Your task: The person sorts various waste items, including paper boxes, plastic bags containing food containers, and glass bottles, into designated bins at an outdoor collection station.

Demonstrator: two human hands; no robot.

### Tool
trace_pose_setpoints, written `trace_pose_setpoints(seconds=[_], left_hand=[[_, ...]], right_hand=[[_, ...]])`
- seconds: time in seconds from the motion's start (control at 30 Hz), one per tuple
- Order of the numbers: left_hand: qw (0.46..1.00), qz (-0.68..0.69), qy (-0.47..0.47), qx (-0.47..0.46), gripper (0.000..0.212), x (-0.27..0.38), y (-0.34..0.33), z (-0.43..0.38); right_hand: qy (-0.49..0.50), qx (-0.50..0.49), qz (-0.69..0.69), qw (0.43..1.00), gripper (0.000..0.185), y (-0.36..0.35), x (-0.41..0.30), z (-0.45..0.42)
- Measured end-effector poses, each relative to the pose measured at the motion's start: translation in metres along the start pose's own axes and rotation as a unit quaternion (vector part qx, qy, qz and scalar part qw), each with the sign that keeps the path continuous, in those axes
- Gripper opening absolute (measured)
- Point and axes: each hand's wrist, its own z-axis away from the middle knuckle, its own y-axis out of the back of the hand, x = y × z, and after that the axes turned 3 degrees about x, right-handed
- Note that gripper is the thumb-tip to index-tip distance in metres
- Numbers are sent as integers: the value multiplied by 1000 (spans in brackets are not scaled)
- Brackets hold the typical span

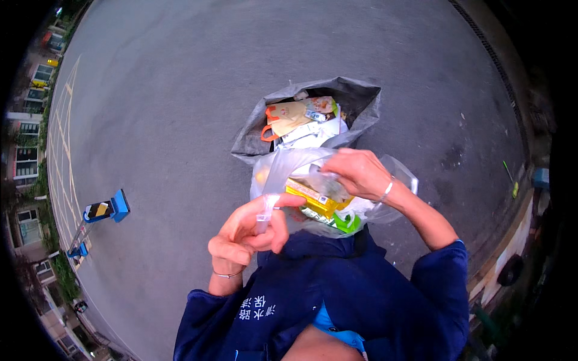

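A translucent plastic bag hangs open in front of my body. Its twisted handle runs through my left hand, around the curled fingers. My right hand is at the far right side of the bag's mouth, slightly blurred, with the fingertips pinched on its plastic. Inside lie a yellow package, a green wrapper and crumpled white plastic. Just beyond stands a large grey sack with its mouth open, holding a beige bag with orange handles, a small bottle and white paper.
Grey asphalt surrounds me. To the left stands a blue long-handled dustpan, near yellow ground markings. A green-handled tool lies at the right by the kerb, and a drain grate runs along the upper right. Buildings line the left edge.
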Motion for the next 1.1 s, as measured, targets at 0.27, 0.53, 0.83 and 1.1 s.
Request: trace_pose_setpoints(seconds=[0.27,0.53,0.83,1.1], left_hand=[[913,-357,-131,151,78,-19,-11,-24],[716,-666,-109,178,59,-35,5,-58],[783,-563,-132,228,45,-33,25,-30],[772,-385,-147,484,36,-1,14,17]], right_hand=[[68,13,-14,997,13,1,-20,-22],[21,20,-151,988,14,-7,-20,-28],[-128,221,-404,878,5,-25,26,11],[-204,-224,-36,952,48,-129,52,55]])
